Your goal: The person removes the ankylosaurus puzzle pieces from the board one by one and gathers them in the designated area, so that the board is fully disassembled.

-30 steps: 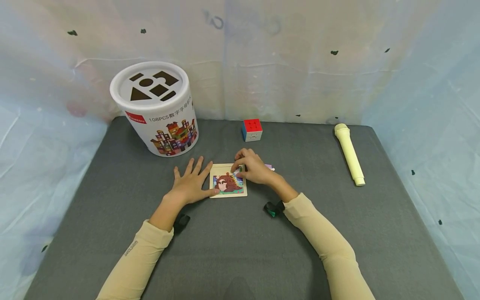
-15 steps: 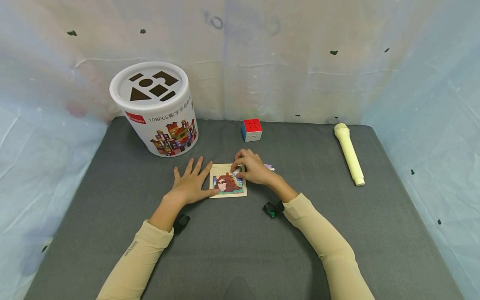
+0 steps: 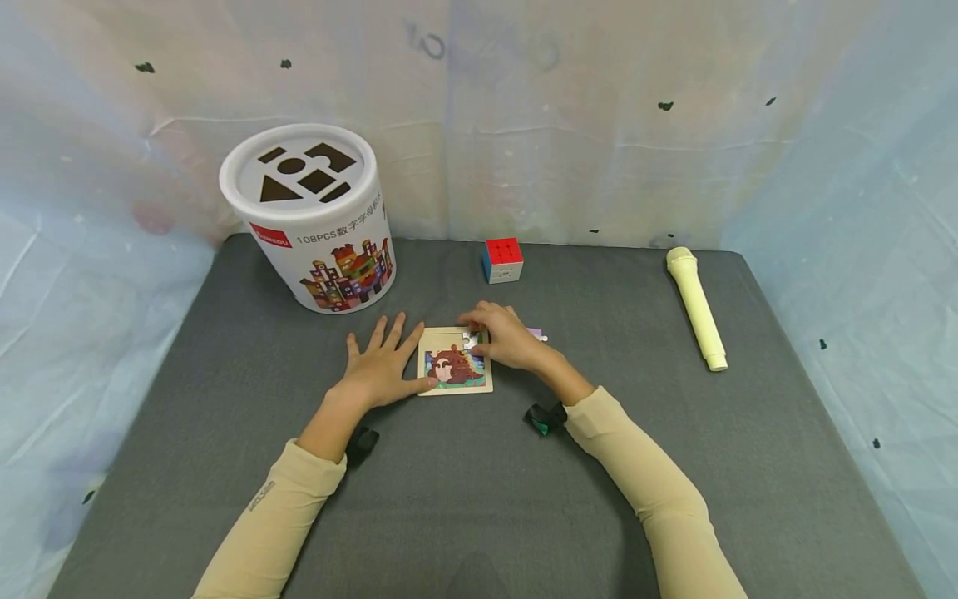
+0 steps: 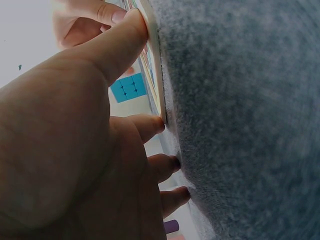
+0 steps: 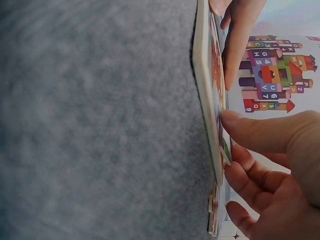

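**Right hand (image 3: 505,334) pinching a puzzle piece (image 5: 226,154) at the board (image 3: 440,338)**

Nearest: two beige sleeves (image 3: 659,499), black wrist units (image 3: 545,418) at both wrists. Gray cloth (image 3: 464,507) underneath all of it.

Board lies flat mid-table, between the hands; brown animal picture in its lower part. Left hand (image 3: 380,373): fingers spread, thumb on the near-left corner, index tip at the left edge by the far corner. Right hand: piece between thumb and fingertips, tilted, at the board's far-right area. Can't tell if it's seated anywhere.

Loose purple piece (image 3: 538,334) just right of the board, partly behind the right hand.

Farther: white bucket (image 3: 329,241) left, yellow microphone-shaped object (image 3: 698,309) right, red-topped cube (image 3: 504,260) between. Pale sheet (image 3: 524,166) behind.
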The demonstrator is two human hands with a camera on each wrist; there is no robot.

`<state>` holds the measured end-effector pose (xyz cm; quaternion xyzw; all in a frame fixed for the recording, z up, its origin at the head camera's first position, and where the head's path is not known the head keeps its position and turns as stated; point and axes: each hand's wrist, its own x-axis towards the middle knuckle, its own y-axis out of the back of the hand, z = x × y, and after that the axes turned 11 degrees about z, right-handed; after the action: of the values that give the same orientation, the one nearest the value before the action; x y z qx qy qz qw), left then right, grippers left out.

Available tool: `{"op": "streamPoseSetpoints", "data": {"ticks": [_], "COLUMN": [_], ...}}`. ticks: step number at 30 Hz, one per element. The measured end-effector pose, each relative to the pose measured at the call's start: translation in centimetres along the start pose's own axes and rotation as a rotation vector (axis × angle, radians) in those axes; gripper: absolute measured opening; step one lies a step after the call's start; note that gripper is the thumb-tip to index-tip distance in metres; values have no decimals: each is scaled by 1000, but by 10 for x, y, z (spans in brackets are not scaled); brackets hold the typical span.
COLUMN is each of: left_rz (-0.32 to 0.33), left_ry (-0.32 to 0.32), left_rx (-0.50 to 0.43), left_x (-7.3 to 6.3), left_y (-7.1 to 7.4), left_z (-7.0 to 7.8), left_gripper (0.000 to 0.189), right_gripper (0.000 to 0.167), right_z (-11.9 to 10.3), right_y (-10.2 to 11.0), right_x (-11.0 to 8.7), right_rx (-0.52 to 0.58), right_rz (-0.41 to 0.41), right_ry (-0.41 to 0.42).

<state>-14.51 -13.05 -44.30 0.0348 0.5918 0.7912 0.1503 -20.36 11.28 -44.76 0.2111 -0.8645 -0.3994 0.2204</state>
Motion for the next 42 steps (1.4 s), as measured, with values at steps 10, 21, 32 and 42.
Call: {"op": "streamPoseSetpoints", "data": {"ticks": [10,21,32,42], "left_rz": [9,5,24,10], "left_ry": [-9,-4,-11,-4], "left_rx": [8,0,3,4], "left_x": [-2,-2,-2,-1], "left_y": [2,2,-1,-1], "left_z": [1,1,0,0], "left_gripper": [98,98,98,99], "right_gripper": [26,25,22,22], "right_z": [2,11,47,70], "right_y": [-1,10,59,81], "right_x": [1,-4,-39,-66], "right_rx": [119,406,295,240], "right_rz": [27,56,150,128], "right_ry": [31,-106,-196,-246]}}
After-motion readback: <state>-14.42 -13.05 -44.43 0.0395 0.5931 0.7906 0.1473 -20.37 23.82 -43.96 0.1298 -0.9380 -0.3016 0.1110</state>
